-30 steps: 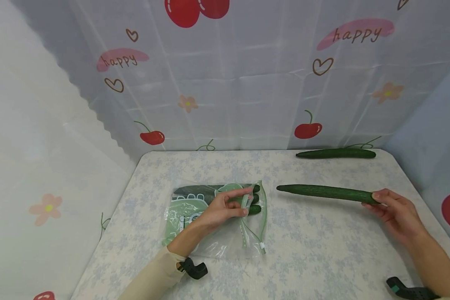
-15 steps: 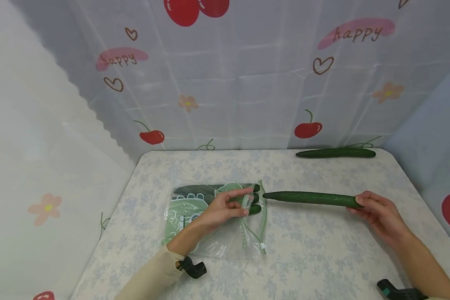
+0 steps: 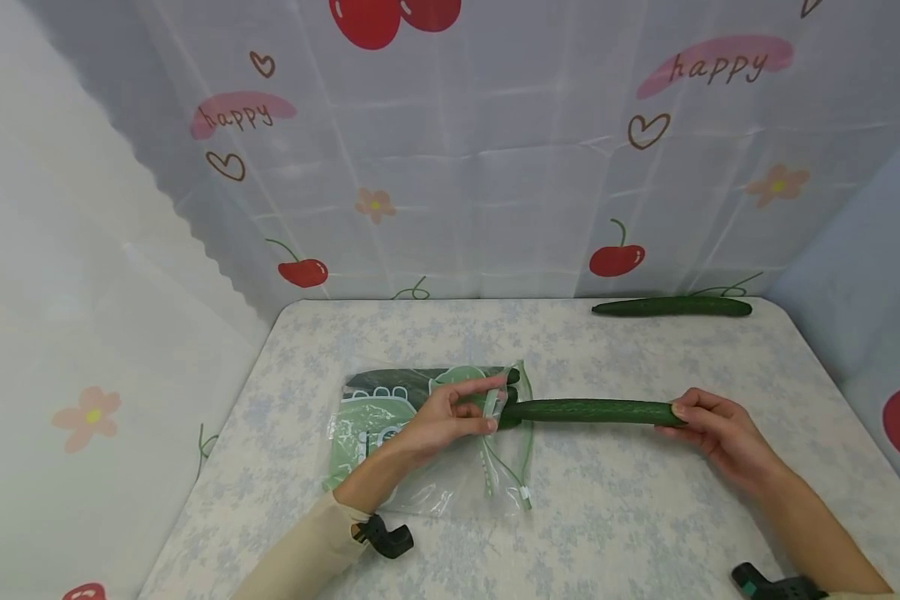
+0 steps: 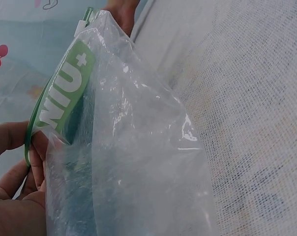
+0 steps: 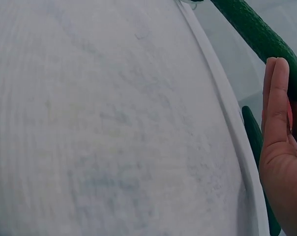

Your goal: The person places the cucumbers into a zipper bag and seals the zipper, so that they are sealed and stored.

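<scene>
A: "In the head view, the cucumber (image 3: 592,411) has moved toward nine o'clock, the right hand (image 3: 723,437) clamped on its end."
B: "Meaning?"
A: "Its tip overlaps the bag's (image 3: 375,417) three-o'clock mouth; work now seems centred there."
B: "Left wrist?"
A: "The left hand (image 4: 20,184) pinches the bag's rim."
B: "Right wrist?"
A: "Same cucumber grip, toward two o'clock."
</scene>
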A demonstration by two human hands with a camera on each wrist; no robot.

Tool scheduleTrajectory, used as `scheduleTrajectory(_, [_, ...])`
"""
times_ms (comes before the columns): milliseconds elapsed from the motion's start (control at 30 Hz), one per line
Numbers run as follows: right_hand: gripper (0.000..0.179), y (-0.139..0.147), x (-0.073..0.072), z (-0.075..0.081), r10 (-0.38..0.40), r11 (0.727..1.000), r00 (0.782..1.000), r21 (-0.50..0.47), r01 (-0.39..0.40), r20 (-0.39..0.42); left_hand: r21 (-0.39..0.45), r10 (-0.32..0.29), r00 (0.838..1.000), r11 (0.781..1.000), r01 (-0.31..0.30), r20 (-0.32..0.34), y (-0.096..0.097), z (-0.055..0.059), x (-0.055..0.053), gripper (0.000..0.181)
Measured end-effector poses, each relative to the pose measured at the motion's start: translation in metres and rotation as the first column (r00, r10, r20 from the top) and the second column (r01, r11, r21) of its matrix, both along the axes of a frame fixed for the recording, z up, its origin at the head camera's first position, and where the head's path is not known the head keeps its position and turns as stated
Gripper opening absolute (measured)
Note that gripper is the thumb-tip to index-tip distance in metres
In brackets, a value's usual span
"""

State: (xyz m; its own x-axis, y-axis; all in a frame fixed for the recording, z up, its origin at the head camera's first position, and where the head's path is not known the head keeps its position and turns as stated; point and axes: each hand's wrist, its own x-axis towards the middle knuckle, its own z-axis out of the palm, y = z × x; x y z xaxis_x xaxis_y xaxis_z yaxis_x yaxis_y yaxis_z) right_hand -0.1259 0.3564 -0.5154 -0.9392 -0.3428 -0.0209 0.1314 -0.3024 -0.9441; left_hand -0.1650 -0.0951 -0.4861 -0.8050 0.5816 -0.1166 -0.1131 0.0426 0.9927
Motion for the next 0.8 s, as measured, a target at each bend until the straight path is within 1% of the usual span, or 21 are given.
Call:
scheduleTrajectory(200, [0.034, -0.015, -0.003, -0.003, 0.038, 0.999, 0.999, 0.02, -0.037, -0.012, 0.007, -0.005, 1.0, 1.0, 0.005, 0.006, -0.001, -0.001, 0.0, 0.07])
scheduleTrajectory(333, [0.036, -0.025, -0.006, -0.006, 0.073, 0.997, 0.997, 0.006, -0.073, -0.027, 0.002, -0.007, 1.0, 1.0, 0.007, 0.005, -0.002, 0.0, 0.001, 0.071])
scheduleTrajectory(433, [0.034, -0.032, -0.008, -0.006, 0.096, 0.995, 0.995, 0.003, -0.096, -0.022, 0.001, -0.005, 1.0, 1.0, 0.005, 0.005, -0.002, 0.0, 0.001, 0.07])
scheduleTrajectory(633, [0.031, -0.045, -0.011, -0.007, 0.124, 0.992, 0.992, 0.028, -0.124, -0.021, 0.003, 0.005, 1.0, 1.0, -0.005, 0.019, -0.001, 0.002, 0.002, 0.069])
scheduleTrajectory(800, [0.029, -0.052, -0.011, -0.008, 0.137, 0.99, 0.991, 0.036, -0.137, 0.009, -0.001, 0.007, 1.0, 1.0, -0.007, 0.029, -0.002, 0.004, 0.002, 0.07])
